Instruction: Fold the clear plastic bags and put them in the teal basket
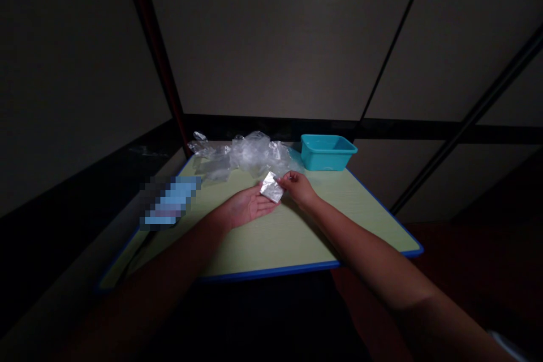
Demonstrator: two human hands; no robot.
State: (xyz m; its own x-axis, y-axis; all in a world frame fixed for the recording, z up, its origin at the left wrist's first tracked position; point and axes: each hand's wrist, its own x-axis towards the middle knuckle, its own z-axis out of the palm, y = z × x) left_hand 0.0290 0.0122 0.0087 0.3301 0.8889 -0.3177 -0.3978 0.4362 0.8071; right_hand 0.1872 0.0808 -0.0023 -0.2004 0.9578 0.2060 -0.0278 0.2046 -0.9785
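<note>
While the left hand [251,205] lies palm up with fingers spread, the foil square [272,187] rests at its fingertips, over the middle of the counter [339,215]. Right hand [298,186] has thumb and finger at the square's right side, closed or nearly so; can't tell whether they pinch its edge. Crumpled clear plastic [254,154] is spread along the far side, just beyond the hands. Teal bin [328,153] sits upright at the far right corner, right of the plastic. Pixelated blue patch [173,201] at the left edge, contents unreadable. Counter top is pale green, rim blue.
</note>
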